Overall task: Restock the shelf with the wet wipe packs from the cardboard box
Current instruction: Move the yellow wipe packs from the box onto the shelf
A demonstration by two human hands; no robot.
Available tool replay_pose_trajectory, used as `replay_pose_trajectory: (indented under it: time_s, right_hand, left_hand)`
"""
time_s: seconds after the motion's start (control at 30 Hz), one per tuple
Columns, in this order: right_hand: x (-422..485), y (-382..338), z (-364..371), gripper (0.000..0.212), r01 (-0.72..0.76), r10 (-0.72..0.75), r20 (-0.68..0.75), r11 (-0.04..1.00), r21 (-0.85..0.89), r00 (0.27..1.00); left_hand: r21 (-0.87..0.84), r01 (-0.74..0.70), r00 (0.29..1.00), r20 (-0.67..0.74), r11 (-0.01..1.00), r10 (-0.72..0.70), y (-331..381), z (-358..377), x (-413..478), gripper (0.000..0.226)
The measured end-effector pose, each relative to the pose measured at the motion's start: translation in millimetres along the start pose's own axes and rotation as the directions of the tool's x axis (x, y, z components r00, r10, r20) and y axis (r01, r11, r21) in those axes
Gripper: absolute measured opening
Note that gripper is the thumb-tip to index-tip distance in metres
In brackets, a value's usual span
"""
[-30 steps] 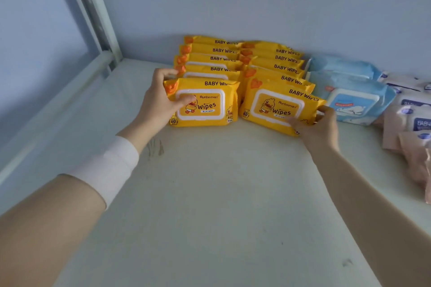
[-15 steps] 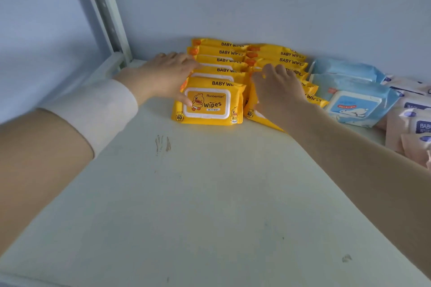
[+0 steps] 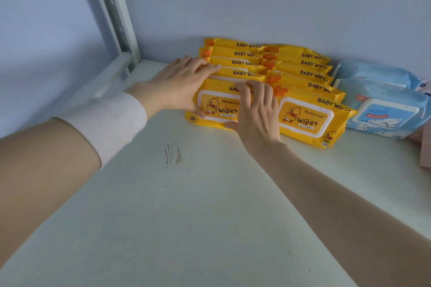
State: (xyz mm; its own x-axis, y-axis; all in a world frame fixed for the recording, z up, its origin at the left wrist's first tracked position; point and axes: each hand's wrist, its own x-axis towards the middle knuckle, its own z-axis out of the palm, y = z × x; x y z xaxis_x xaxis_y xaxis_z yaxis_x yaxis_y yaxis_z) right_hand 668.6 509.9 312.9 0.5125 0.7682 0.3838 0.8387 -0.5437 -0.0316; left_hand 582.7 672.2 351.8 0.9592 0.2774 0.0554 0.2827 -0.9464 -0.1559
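Two rows of yellow baby wipe packs lean against the back wall on the pale shelf point(image 3: 186, 216). The front pack of the left row point(image 3: 217, 109) shows a duck label, and so does the front pack of the right row point(image 3: 305, 119). My left hand point(image 3: 179, 86) lies along the left end of the left row, fingers straight over the pack tops and thumb on the front pack's face. My right hand point(image 3: 258, 112) rests flat on the right half of that front left pack, fingertips at its top edge. The cardboard box is out of view.
Blue wipe packs point(image 3: 382, 112) stand right of the yellow rows, and pink packs point(image 3: 425, 154) show at the right edge. A metal upright point(image 3: 112, 7) and a side rail bound the shelf on the left. A scuff mark point(image 3: 172, 155) lies on the shelf in front of the packs.
My right hand has shifted left from the right row onto the front pack of the left row. My left hand has stayed at the left end of that row.
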Motion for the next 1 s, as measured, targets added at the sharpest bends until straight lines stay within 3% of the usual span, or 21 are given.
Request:
replay_pose_trajectory:
  time_s: [0.07,0.17,0.4,0.6,0.87,1.0]
  right_hand:
    - [2.4,1.0,13.3,0.096,-0.016,0.021,-0.126,0.999,0.041,0.992]
    - [9.4,-0.5,24.0,0.098,0.009,0.005,-0.195,0.998,0.068,0.981]
    - [6.4,5.5,20.7,0.098,-0.036,0.065,-0.197,0.989,0.147,0.978]
    - [19.1,12.6,0.2,0.092,-0.115,0.114,0.025,0.993,0.035,0.993]
    - [31.2,9.9,3.5,0.090,-0.166,0.162,0.069,0.985,0.050,0.984]
    - [3.1,-0.2,4.8,0.075,-0.114,0.179,-0.240,0.958,0.262,0.954]
  left_hand:
    - [0.031,-0.022,0.995,-0.100,0.999,0.025,-3.5,6.1,2.6,0.116]
    - [0.025,-0.018,0.987,-0.162,1.000,0.022,-7.8,13.8,5.2,0.111]
    - [-0.164,-0.021,0.999,-0.031,0.986,0.016,-16.5,2.9,15.3,0.118]
    - [-0.110,-0.028,0.981,0.188,0.994,0.048,-18.2,-16.5,37.8,0.125]
    - [-0.156,-0.001,0.991,0.132,0.988,0.022,-15.2,-12.6,37.0,0.119]
    - [-0.265,0.036,0.989,0.149,0.964,0.004,-20.3,-11.6,32.6,0.117]
